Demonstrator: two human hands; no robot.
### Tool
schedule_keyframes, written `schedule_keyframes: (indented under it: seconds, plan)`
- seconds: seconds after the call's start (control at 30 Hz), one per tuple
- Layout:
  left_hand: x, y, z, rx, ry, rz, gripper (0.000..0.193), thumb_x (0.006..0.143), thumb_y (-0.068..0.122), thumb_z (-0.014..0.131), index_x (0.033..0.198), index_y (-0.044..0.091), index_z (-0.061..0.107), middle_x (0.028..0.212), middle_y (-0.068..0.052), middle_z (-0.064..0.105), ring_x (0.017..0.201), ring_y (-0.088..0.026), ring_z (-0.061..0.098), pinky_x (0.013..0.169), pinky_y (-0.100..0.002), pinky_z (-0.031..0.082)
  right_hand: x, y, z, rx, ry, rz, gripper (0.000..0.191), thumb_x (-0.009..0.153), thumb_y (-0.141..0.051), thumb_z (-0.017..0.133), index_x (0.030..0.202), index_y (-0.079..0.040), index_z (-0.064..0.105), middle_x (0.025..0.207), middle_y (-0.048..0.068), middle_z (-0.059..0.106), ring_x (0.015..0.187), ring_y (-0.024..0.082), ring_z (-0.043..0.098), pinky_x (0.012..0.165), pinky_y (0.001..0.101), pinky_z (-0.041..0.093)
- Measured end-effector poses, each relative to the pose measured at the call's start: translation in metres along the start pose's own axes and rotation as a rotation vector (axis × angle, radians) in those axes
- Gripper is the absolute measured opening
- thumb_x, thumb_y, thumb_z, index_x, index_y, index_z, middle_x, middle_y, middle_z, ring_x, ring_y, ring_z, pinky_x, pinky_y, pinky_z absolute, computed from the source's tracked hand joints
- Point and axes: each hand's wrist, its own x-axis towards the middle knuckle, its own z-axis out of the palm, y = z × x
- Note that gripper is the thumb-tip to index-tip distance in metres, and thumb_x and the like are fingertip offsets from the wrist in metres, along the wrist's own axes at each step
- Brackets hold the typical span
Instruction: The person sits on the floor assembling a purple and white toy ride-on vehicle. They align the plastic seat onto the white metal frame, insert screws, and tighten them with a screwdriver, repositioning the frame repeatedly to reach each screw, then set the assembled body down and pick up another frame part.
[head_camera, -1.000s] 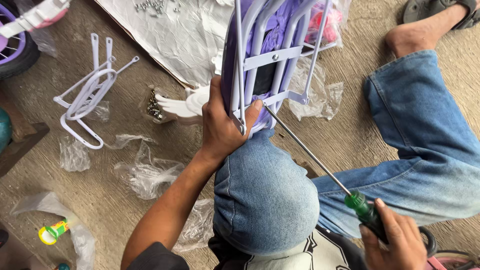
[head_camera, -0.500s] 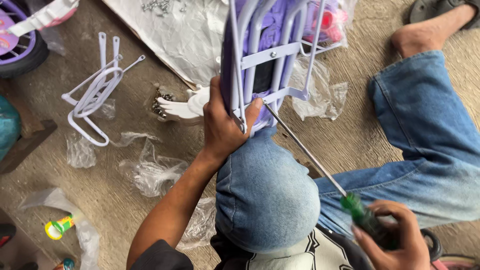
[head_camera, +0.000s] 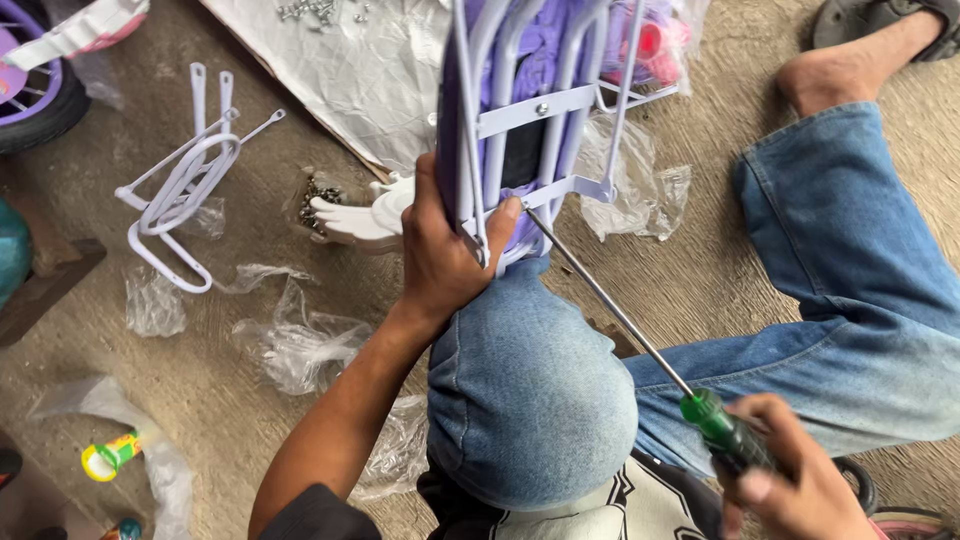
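My left hand (head_camera: 445, 250) grips the lower edge of a purple seat with a white wire frame (head_camera: 530, 130), which rests against my bent knee in blue jeans (head_camera: 525, 390). At the lower right, my right hand (head_camera: 790, 480) holds a long screwdriver by its green handle (head_camera: 722, 430). Its metal shaft (head_camera: 610, 305) runs up and to the left, and the tip meets the white frame next to my left thumb.
A white metal bracket (head_camera: 180, 190) lies on the concrete floor at left, near a purple wheel (head_camera: 40, 90). Crumpled plastic bags (head_camera: 290, 340), a white wing-shaped part (head_camera: 355, 215), loose screws on white paper (head_camera: 320, 12) and my bare foot (head_camera: 830, 70) lie around.
The view has shifted slightly. My right hand has turned a little on the screwdriver handle while the tip stays at the frame. The left hand keeps its grip.
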Motion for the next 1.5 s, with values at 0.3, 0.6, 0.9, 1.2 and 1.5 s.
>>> schedule_keyframes:
  seconds: [0.3,0.6,0.9,1.2,1.5]
  plan:
    - [0.003,0.004,0.003,0.067,-0.009,-0.015,0.050,0.097,0.019,0.078,0.127,0.000,0.043,0.095,-0.019,0.076,0.089,-0.032,0.081,0.077,-0.040,0.065,-0.011,0.011,0.027,-0.175,0.357,0.092,0.042,0.095,-0.011,0.061,0.135,0.002,0.061,0.101,0.022,0.072,0.083,0.023,0.070,0.074,0.0328,0.055]
    - [0.005,0.005,0.002,0.072,-0.025,0.031,0.052,0.097,0.017,0.077,0.128,-0.001,0.040,0.093,-0.019,0.075,0.088,-0.032,0.081,0.077,-0.039,0.065,-0.010,0.008,0.019,-0.327,0.298,-0.085,0.054,0.075,0.000,0.077,0.122,0.004,0.051,0.119,0.018,0.064,0.097,0.023,0.071,0.081,0.0342,0.061]
    - [0.005,0.004,0.004,0.082,-0.035,0.068,0.054,0.097,0.015,0.077,0.131,-0.001,0.038,0.096,-0.021,0.075,0.090,-0.033,0.081,0.078,-0.040,0.067,-0.019,0.004,0.010,0.013,0.339,0.164,0.042,0.103,-0.011,0.050,0.142,0.005,0.057,0.099,0.028,0.072,0.089,0.030,0.072,0.082,0.0354,0.059]
    - [0.005,0.002,0.005,0.076,-0.036,0.084,0.054,0.099,0.018,0.076,0.132,-0.001,0.038,0.094,-0.020,0.075,0.090,-0.032,0.081,0.079,-0.039,0.068,-0.013,0.007,0.028,-0.758,0.385,-0.437,0.052,0.079,-0.014,0.077,0.125,-0.001,0.056,0.111,0.022,0.066,0.104,0.018,0.068,0.085,0.0316,0.057]
    - [0.000,0.007,0.003,0.087,0.040,0.074,0.055,0.098,0.016,0.076,0.134,-0.004,0.039,0.098,-0.022,0.073,0.091,-0.034,0.080,0.078,-0.039,0.064,-0.001,0.012,-0.011,0.283,0.026,0.141,0.056,0.103,-0.025,0.069,0.144,0.006,0.047,0.086,0.023,0.069,0.067,0.026,0.069,0.049,0.0295,0.059]
